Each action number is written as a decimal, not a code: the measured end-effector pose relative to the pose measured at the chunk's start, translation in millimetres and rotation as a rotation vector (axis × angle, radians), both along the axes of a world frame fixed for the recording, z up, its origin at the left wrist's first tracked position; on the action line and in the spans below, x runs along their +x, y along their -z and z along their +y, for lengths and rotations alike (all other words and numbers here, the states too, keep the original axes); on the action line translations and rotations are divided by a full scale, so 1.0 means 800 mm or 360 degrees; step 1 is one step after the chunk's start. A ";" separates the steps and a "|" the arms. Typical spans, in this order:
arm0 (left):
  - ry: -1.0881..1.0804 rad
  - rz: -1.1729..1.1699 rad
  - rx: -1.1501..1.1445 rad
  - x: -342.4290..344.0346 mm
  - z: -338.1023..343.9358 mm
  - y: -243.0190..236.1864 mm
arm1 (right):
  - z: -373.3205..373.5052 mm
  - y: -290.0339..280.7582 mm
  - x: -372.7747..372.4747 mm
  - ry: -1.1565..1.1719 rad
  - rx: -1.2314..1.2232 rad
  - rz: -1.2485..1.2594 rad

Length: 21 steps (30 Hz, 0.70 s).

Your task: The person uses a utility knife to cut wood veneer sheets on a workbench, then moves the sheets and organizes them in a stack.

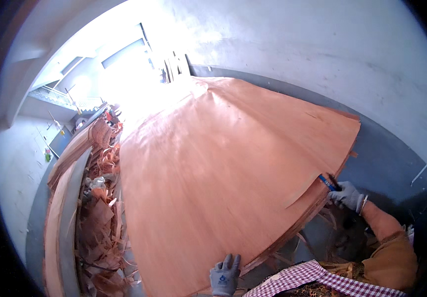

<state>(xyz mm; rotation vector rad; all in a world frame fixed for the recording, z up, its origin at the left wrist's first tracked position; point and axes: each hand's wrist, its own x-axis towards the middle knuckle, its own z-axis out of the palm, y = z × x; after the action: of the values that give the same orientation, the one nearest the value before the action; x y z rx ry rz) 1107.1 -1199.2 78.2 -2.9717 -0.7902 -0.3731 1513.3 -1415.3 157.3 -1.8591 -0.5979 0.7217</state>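
The right hand point(347, 196) is clamped on a blue tool point(326, 182); the left hand point(224, 278) rests, fingers slightly apart, on the veneer sheet point(213, 173) topping the stack point(293, 228); its near-right edge seems partly slit, the rest uncut.

We lose the far left edge of the wood sheet point(223, 163) in white glare, and the lower border crops its near corner! Our left hand point(224, 277) is cropped at the wrist; our right hand point(348, 196) covers part of the blue tool point(327, 183), its kind unclear. Those slender uprights point(178, 65) beyond? Too washed-out to name.
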 end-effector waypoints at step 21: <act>-0.0091 -0.0179 0.0081 0.004 -0.017 0.014 | -0.436 0.107 0.236 0.0971 -0.0718 -0.0040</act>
<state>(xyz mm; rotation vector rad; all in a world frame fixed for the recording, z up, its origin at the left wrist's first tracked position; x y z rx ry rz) 1110.4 -1213.1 66.8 -2.8950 -0.8607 -0.5526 1702.5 -1763.7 71.7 -2.3032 0.1501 0.4391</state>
